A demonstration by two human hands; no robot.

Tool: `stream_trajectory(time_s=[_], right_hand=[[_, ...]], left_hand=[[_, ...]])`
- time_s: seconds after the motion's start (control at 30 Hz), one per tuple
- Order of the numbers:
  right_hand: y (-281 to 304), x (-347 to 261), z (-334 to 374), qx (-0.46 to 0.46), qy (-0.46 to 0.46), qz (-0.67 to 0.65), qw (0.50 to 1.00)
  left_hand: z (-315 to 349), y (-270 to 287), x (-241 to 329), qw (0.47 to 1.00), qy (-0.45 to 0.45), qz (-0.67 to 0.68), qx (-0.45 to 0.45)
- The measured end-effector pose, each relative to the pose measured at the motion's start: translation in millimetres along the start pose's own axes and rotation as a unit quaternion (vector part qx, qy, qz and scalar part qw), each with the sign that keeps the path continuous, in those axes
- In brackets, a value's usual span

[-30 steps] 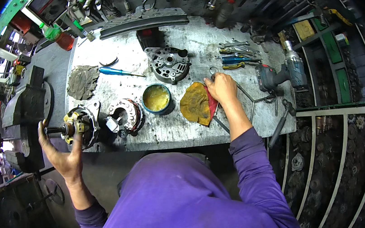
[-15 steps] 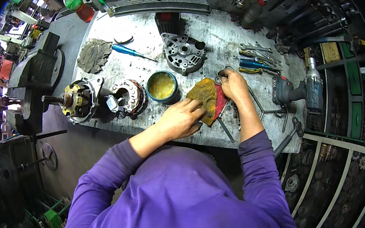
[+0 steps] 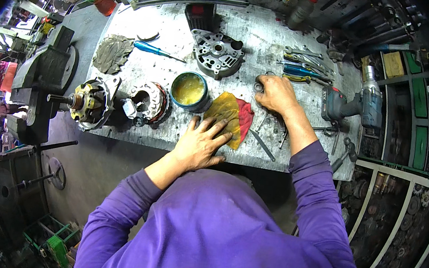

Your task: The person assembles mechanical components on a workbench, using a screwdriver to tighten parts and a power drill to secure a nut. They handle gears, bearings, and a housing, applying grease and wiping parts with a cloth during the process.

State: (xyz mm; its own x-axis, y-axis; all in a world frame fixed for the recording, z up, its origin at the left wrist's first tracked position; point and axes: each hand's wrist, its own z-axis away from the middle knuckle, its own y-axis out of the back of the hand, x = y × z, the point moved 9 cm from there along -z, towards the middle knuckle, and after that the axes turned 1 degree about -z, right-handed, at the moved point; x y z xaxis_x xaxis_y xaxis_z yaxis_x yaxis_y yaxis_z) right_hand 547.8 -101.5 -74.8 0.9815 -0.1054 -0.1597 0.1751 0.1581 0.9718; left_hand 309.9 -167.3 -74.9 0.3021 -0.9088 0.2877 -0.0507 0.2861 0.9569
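My left hand [image 3: 199, 145] lies with its fingers spread, the fingertips on the near edge of a stained yellow cloth [image 3: 226, 115]. A red cloth [image 3: 245, 117] shows along the right side of the yellow one. Just beyond, my right hand [image 3: 277, 94] is closed, its thumb and fingers at a small round metal part [image 3: 258, 87] that looks like a bearing; the fingers partly cover it. Left of the cloths stands an uncapped tub of yellowish grease [image 3: 189, 89]. Farther left are a stator-like ring part [image 3: 149, 102] and an alternator rotor in its housing [image 3: 90, 102].
Behind the tub sits a bare alternator housing [image 3: 218, 53]. A blue screwdriver [image 3: 152, 49] and a grey glove [image 3: 113, 53] lie far left. At right are several wrenches and pliers [image 3: 305, 67], a cordless impact wrench [image 3: 360, 105] and a hammer [image 3: 349, 149]. A vise [image 3: 42, 75] stands left of the bench.
My left hand has shifted left and its fingers have spread out. The yellow and red cloths have slid left. My right hand has moved slightly, still at the round part.
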Motion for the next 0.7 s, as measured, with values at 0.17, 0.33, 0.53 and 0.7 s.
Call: stream_trajectory(time_s=[0.17, 0.33, 0.53, 0.7], right_hand=[[52.8, -17.7, 33.2, 0.173, -0.003, -0.091, 0.981], [16.7, -117.6, 84.8, 0.126, 0.09, -0.164, 0.974], [-35.5, -164.9, 91.1, 0.133, 0.016, -0.064, 0.989], [-40.9, -167.5, 96.8, 0.097, 0.019, -0.037, 0.994]], left_hand=[[53.0, -3.1, -12.8, 0.998, 0.063, 0.01, -0.015], [64.5, 11.9, -26.7, 0.992, 0.072, 0.061, 0.08], [35.5, 20.4, -42.6, 0.975, 0.092, 0.092, 0.179], [30.1, -10.2, -51.0, 0.99, 0.103, 0.053, 0.075]])
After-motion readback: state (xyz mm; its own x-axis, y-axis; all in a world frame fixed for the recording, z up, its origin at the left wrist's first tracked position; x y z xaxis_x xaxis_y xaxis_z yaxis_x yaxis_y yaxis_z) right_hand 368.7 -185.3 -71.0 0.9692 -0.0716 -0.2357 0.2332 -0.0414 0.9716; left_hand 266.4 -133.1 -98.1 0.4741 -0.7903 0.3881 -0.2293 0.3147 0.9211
